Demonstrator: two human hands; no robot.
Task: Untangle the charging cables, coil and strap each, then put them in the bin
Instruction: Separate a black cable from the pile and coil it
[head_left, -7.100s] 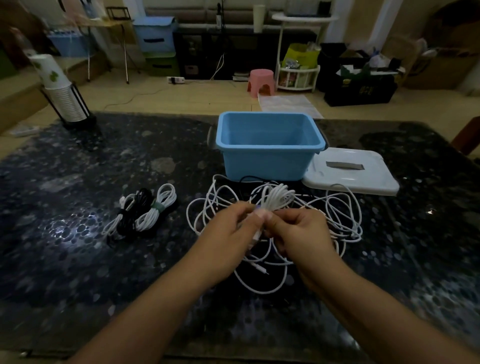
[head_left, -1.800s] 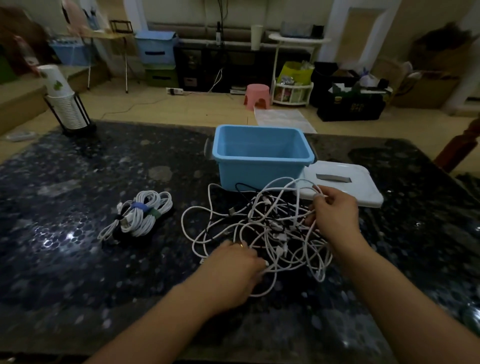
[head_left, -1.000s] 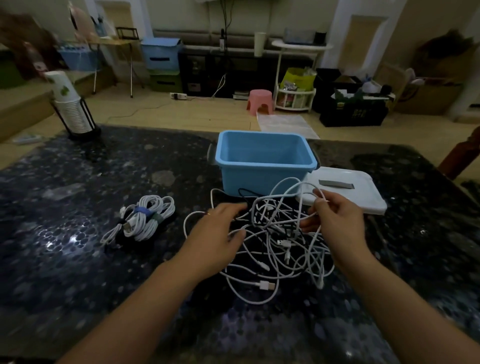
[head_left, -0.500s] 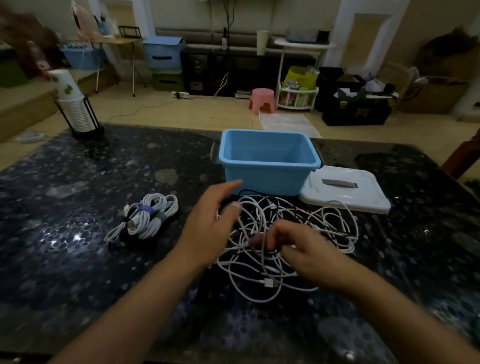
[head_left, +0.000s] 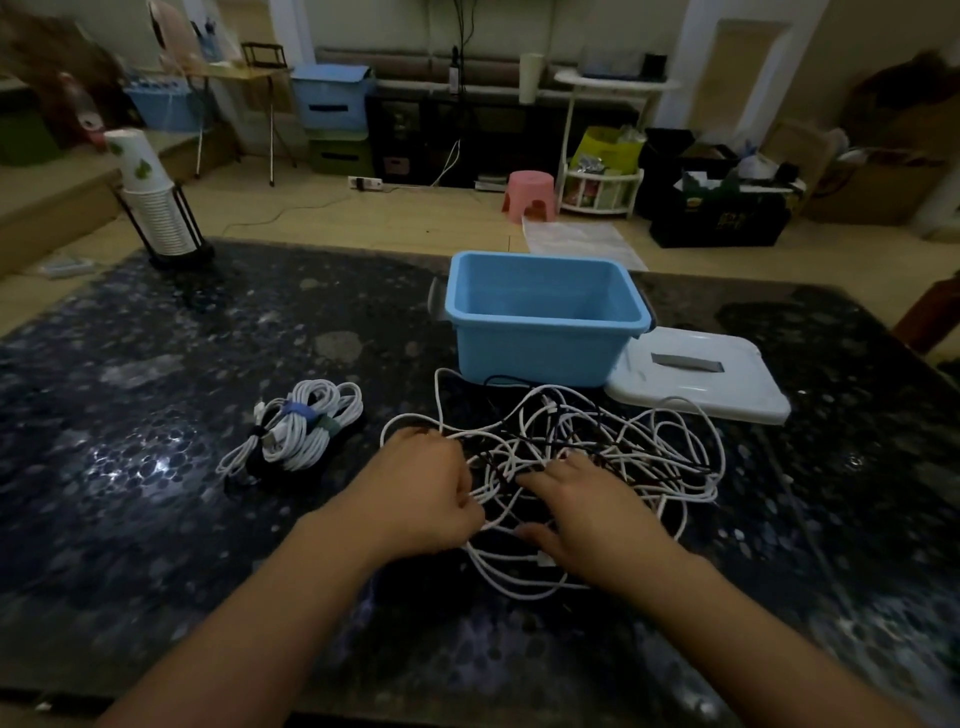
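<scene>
Dim room, cluttered floor behind; dark speckled stone surface (head_left: 156, 467) in front. Item one: tangle of charging cables (head_left: 597, 457), mostly white with some thin black strands, lying loose on the surface just in front of the blue bin (head_left: 540, 343), which shows nothing inside; its white lid (head_left: 727, 384) lies flat beside it. Item two: bundle of coiled cables (head_left: 306, 426), white, strapped blue and green, on the surface left of the tangle, not yet binned. Left hand (head_left: 421, 493): fingers curled into the tangle's near-left edge, seemingly pinching a white strand, though the grip is partly hidden. Right hand (head_left: 587, 514): fingers spread flat, pressing on the cables. Step in hand, by my reckoning: freeing one cable. Best done by finding a plug end, pinning the mass with the flat hand, and feeding that end back through loops rather than pulling, which would tighten knots.
</scene>
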